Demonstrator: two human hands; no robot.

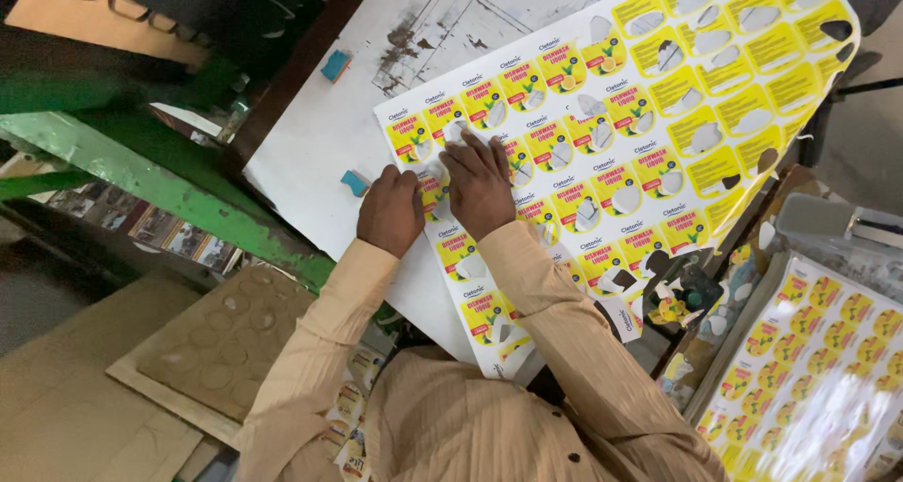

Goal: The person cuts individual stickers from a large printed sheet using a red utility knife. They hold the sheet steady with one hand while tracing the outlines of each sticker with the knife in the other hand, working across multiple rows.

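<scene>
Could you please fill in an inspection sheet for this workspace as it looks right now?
Surface: white table, stained near the far end.
Job's things: large printed label sheet, yellow labels in rows, many pieces punched out.
Clutter: two small blue blocks beside the sheet; loose cut pieces at the table's right edge.
Hands: left hand and right hand both press flat on the sheet, holding nothing.
Cables: nothing seen.
Surroundings: green metal frame; brown board with round outlines; second label stack.

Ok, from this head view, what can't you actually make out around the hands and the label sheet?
- Head view: left hand hides its own fingertips and what they touch.
- Right hand covers the labels beneath it on the yellow label sheet.
- Sheet's near end is hidden by the person's sleeve.
- Second sheet stack is cut off by the right edge and blurred.
</scene>
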